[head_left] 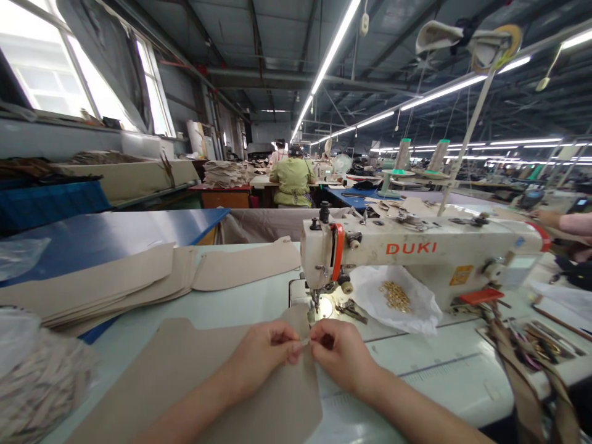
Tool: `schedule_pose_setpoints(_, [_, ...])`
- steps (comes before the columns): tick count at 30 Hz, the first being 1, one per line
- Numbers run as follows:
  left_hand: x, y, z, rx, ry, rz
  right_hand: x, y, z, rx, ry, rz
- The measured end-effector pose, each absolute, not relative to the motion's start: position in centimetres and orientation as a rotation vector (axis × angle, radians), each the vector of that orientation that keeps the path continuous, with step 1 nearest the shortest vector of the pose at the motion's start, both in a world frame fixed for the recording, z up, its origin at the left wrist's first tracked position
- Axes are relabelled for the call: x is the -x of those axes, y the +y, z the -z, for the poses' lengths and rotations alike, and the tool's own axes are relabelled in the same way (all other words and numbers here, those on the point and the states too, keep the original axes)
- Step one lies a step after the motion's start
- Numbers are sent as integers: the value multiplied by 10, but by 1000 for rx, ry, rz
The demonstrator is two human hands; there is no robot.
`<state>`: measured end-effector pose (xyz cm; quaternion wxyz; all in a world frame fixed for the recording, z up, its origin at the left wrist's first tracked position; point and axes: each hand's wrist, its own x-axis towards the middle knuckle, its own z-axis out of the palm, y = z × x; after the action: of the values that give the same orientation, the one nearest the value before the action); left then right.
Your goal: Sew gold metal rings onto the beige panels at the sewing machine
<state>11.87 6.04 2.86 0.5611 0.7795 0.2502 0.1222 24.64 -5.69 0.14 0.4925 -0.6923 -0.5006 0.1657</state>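
Both hands meet just in front of the needle area of a white sewing machine (411, 250). My left hand (268, 350) is closed, its thumb and fingers pinching one end of a small pale strip (305, 341). Against the strip's other end, my right hand (340, 353) is closed in a pinch too. Under both hands lies a large beige fabric panel (208, 370), its narrow upper part reaching toward the presser foot (316, 302). What exactly the small piece is cannot be made out.
Beige cut panels (115, 283) are stacked at the left, beside a plastic-wrapped bundle (41, 376). Gold metal pieces (395, 296) lie on white plastic behind the needle. Straps (518, 364) hang at the right. A person in green (293, 179) sits farther back.
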Motion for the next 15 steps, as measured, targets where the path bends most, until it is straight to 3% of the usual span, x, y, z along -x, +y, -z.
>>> schedule_pose_setpoints(3, [-122, 71, -36, -1963, 577, -310, -253, -57, -4, 1634, -1009, -625])
schedule_pose_setpoints(8, [-124, 83, -18, -2272, 490, -637, -261, -52, -11, 1639, -860, -852])
schedule_pose_setpoints(15, [-113, 77, 14, -2659, 436, -668, -267, -28, -19, 1718, -803, -1101])
